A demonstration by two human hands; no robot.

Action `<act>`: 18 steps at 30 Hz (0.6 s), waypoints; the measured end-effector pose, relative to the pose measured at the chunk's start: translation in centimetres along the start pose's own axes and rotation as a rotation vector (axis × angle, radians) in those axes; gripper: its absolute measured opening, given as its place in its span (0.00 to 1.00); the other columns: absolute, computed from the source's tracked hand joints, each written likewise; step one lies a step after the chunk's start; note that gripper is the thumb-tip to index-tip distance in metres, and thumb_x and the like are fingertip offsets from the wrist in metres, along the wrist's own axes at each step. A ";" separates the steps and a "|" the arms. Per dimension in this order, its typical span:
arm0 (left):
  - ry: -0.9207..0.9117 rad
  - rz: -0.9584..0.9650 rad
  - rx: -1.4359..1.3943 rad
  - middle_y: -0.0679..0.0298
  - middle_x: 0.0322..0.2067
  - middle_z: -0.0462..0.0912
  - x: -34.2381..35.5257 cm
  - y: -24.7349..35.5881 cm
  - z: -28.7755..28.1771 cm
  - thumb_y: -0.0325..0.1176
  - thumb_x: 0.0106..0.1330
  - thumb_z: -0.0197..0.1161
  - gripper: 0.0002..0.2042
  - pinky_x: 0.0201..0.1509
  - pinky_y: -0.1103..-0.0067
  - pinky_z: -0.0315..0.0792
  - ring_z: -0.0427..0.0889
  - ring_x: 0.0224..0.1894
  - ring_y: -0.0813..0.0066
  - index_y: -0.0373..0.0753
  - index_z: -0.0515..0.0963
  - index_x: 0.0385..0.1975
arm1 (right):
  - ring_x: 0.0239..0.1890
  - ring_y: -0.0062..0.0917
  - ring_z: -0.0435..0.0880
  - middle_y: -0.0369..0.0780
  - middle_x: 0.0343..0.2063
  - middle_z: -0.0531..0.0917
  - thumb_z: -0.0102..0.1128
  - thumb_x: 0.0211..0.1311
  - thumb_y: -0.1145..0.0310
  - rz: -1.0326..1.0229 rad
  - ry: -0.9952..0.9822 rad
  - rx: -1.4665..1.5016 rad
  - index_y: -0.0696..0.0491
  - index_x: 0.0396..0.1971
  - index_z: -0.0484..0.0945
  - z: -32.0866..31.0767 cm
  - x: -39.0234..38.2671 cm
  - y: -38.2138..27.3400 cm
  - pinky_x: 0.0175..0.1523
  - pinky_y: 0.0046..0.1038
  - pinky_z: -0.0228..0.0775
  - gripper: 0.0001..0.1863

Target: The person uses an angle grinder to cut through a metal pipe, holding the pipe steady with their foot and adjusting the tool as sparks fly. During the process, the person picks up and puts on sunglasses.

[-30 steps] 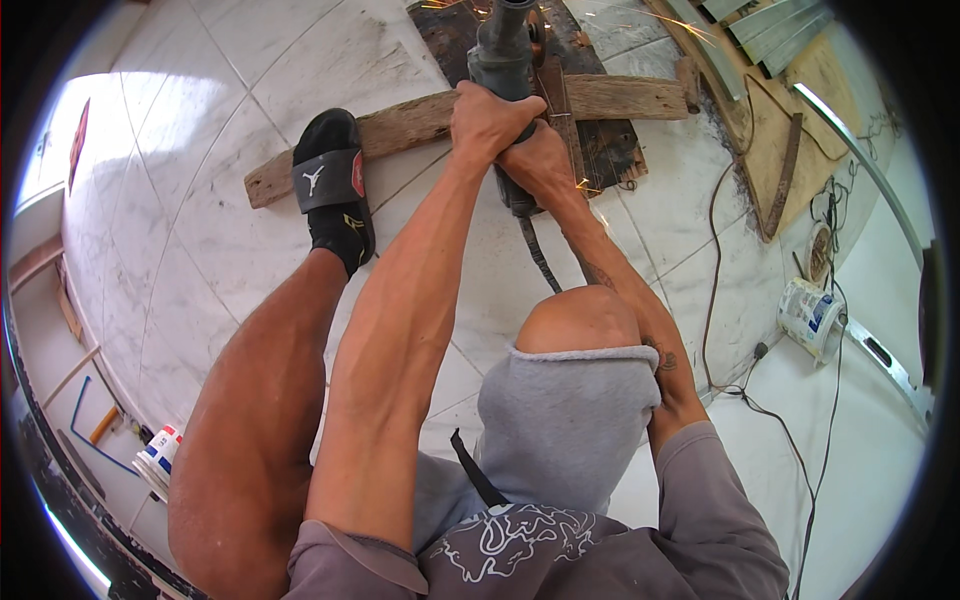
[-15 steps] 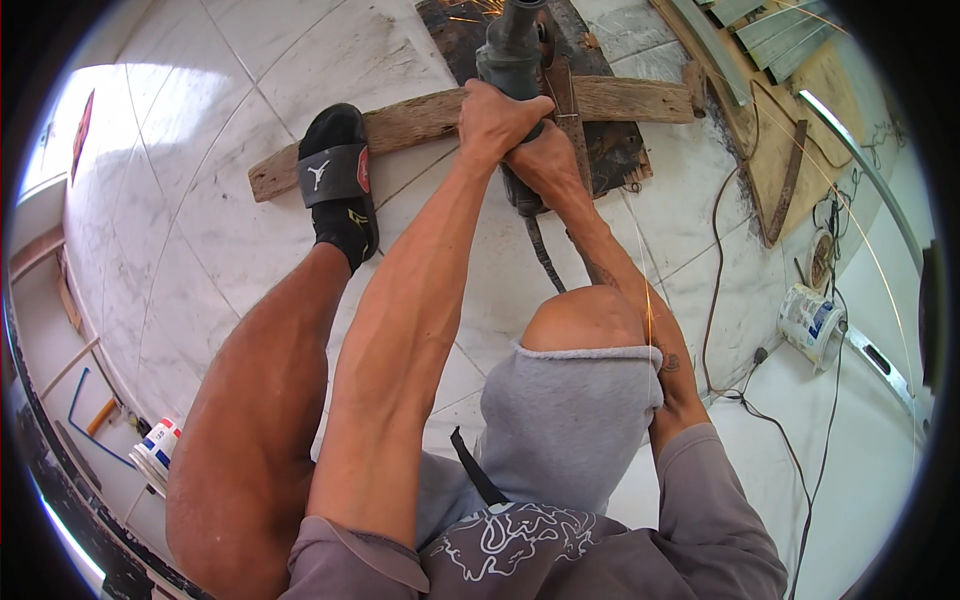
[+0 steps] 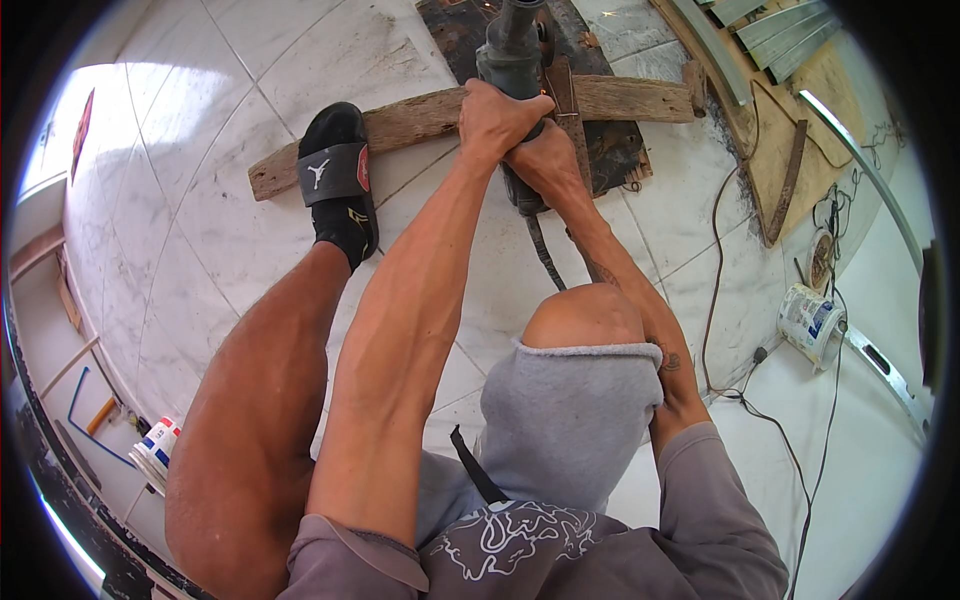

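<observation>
An angle grinder (image 3: 512,62) with a dark body is held out in front of me at the top of the view. My left hand (image 3: 498,120) wraps round its body, and my right hand (image 3: 546,160) grips it just behind, close beside the left. The grinder's cord runs back toward my knee. Beneath and beside the tool, a rusty metal strip (image 3: 568,125) lies across a wooden plank (image 3: 420,118). A dark, scorched board (image 3: 612,150) lies under the plank. My left foot, in a black slide sandal (image 3: 335,175), rests on the plank's left part.
At the upper right, several metal profiles (image 3: 785,40) and a rusty bar (image 3: 787,185) lie on a plywood sheet (image 3: 770,120). A brown cable (image 3: 712,290) snakes over the tiles to a plug. Nearby are a white bucket (image 3: 808,322) and a spirit level (image 3: 880,370).
The bright sparks at the top and right have nearly gone; only a faint speck shows near the top. My hands and the angle grinder have hardly moved.
</observation>
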State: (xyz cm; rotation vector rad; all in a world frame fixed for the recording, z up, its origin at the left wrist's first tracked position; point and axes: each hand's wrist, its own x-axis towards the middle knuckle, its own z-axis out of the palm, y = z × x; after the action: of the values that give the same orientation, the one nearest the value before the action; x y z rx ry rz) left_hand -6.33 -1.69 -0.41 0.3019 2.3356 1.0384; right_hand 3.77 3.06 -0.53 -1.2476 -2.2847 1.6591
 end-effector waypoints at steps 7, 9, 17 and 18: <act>-0.014 0.000 -0.021 0.36 0.47 0.81 -0.2 0.5 0.3 0.52 0.38 0.76 0.47 0.57 0.66 0.76 0.82 0.51 0.44 0.16 0.67 0.51 | 0.44 0.33 0.86 0.49 0.40 0.86 0.73 0.48 0.54 0.057 -0.079 -0.039 0.65 0.47 0.78 -1.0 -0.1 -0.1 0.50 0.30 0.74 0.33; 0.005 -0.005 -0.002 0.36 0.47 0.81 -0.2 -0.2 -0.2 0.52 0.38 0.76 0.47 0.57 0.66 0.76 0.82 0.51 0.43 0.15 0.67 0.51 | 0.44 0.33 0.86 0.49 0.40 0.86 0.73 0.48 0.54 0.057 -0.079 -0.047 0.64 0.46 0.79 -0.1 -0.2 -0.4 0.49 0.31 0.74 0.32; 0.006 0.004 0.001 0.35 0.47 0.80 0.0 -0.3 0.0 0.52 0.38 0.76 0.48 0.57 0.65 0.76 0.82 0.52 0.43 0.15 0.65 0.51 | 0.43 0.43 0.88 0.54 0.35 0.87 0.76 0.42 0.53 0.016 -0.032 -0.015 0.65 0.37 0.82 0.1 0.0 0.2 0.49 0.35 0.78 0.31; 0.002 0.002 0.000 0.35 0.47 0.80 0.1 -0.4 -0.2 0.52 0.38 0.76 0.48 0.57 0.66 0.76 0.82 0.52 0.43 0.15 0.65 0.51 | 0.43 0.43 0.88 0.54 0.35 0.87 0.76 0.42 0.53 0.020 -0.031 -0.012 0.65 0.37 0.82 0.3 0.0 0.1 0.49 0.35 0.78 0.31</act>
State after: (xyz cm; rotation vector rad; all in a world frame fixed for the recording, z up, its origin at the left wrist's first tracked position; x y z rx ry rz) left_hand -6.51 -2.07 -0.64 0.3033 2.3370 1.0403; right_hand 3.72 2.88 -0.77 -1.2602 -2.3113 1.6849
